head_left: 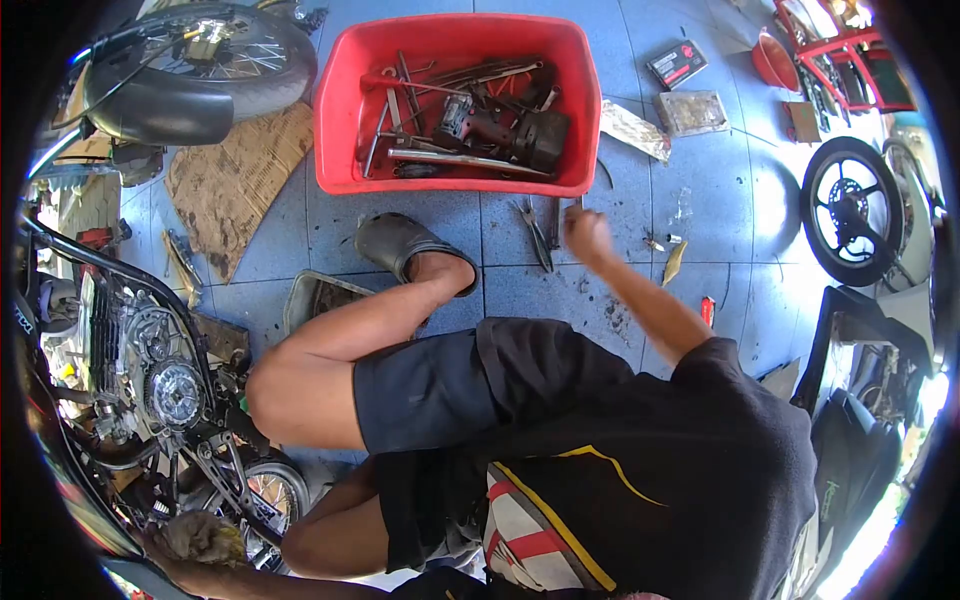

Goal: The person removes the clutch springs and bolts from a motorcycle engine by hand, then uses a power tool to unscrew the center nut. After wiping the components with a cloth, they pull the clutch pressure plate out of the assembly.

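Observation:
My right hand [588,235] is closed over the tiled floor, just below the red tub [455,187]. A thin bit of metal shows above its fingers, but what they hold is hidden. Left of that hand lie a dark bar-shaped tool [556,222] and a pair of pliers [536,236]. At the lower left, my left hand [163,553] is wrapped about a dirty rag [205,538] beside the stripped motorcycle. The motorcycle's open engine [172,392] shows a round clutch. Inside the tub are a power tool [480,125] and several metal hand tools.
A motorcycle wheel with a tyre [215,75] and cardboard [240,180] lie at upper left. A black wheel rim [850,210] is at right. A small box [678,65], a clear case [693,113] and a grey tray [300,300] are on the floor.

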A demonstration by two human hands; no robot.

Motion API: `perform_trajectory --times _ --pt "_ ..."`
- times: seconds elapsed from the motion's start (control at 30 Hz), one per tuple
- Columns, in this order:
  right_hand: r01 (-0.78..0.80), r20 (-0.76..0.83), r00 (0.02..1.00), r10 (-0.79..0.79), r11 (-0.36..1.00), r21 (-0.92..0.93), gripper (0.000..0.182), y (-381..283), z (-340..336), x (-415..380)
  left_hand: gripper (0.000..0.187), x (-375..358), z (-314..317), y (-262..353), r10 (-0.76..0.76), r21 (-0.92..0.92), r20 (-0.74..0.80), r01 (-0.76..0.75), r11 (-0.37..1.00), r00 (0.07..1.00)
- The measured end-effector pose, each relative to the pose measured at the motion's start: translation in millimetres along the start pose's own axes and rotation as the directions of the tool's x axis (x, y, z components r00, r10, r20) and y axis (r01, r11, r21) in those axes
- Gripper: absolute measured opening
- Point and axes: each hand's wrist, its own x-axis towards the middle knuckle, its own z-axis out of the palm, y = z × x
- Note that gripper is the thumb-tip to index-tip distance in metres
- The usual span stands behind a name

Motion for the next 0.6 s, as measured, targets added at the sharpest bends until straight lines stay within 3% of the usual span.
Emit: perform_trajectory --times 0.03,0.1,0.13,0.2,0.23,0.27,0.3,0.33,0.37,0.4,0.43,0.47,0.5,0.53,0.57,0.6 --pt "-0.009 -0.068 0.998 -0.001 0.991 -0.134 0.016 41 15 10 0.053 0 -1 0 -0.009 -0.021 -0.047 0.008 1.0 0.999" --pt "-0.155 -0.183 0.973 0.14 0.986 -0.069 0.016 72 9 34 0.053 0 -3 -1 -0.031 -0.06 -0.139 0.023 0.998 0.99" --pt "-0.146 -0.181 0.975 0.132 0.987 -0.067 0.016 87 15 49 0.053 0 -4 1 -0.048 -0.079 -0.19 0.033 0.996 0.981" --pt "-0.232 -0.461 0.87 0.173 0.97 -0.074 0.017 106 32 79 0.053 -1 -9 1 -0.098 -0.105 -0.306 0.069 0.992 0.947" --pt "-0.282 -0.225 0.945 0.237 0.939 -0.197 0.021 109 30 91 0.053 -2 -13 0 -0.136 -0.106 -0.375 0.104 0.989 0.917" --pt "-0.272 0.018 0.955 0.295 0.901 -0.338 0.027 109 24 104 0.056 2 -22 16 -0.296 -0.138 -0.318 0.265 0.954 0.901" --pt "-0.201 0.037 0.973 0.226 0.922 -0.332 0.027 156 60 123 0.061 10 -30 33 -0.449 -0.164 -0.261 0.419 0.893 0.855" --pt "-0.119 0.0 0.992 0.125 0.94 -0.32 0.031 189 100 142 0.063 3 -36 7 -0.019 0.455 -0.26 0.14 0.879 0.965" --pt "-0.234 -0.038 0.972 0.231 0.949 -0.211 0.031 146 66 137 0.058 6 -38 22 -0.078 0.585 -0.25 0.215 0.782 0.965" --pt "-0.348 -0.058 0.937 0.344 0.932 -0.1 0.03 101 23 118 0.054 11 -44 5 -0.077 0.27 -0.304 0.163 0.949 0.95" --pt "-0.213 0.066 0.971 0.231 0.954 -0.212 0.027 111 27 121 0.05 6 -47 -8 0.075 0.617 -0.257 0.104 0.78 0.963" --pt "-0.055 0.201 0.972 0.121 0.95 -0.306 0.026 133 34 130 0.048 10 -54 -22 -0.078 0.211 -0.314 0.149 0.966 0.946" --pt "0.049 0.383 0.92 0.08 0.947 -0.317 0.025 166 50 145 0.048 10 -54 -28 -0.11 0.246 -0.335 0.2 0.948 0.936" --pt "0.227 0.193 0.963 -0.187 0.95 -0.213 0.027 261 115 166 0.049 9 -54 -38 -0.201 0.328 -0.384 0.337 0.882 0.901" --pt "-0.306 0.282 0.944 0.171 0.775 0.553 0.023 233 73 136 0.049 10 -63 -52 -0.282 0.398 -0.448 0.472 0.786 0.848" --pt "-0.248 0.307 0.948 0.08 0.789 0.562 0.023 245 69 134 0.052 13 -55 -3 -0.13 0.413 -0.403 0.306 0.858 0.906"
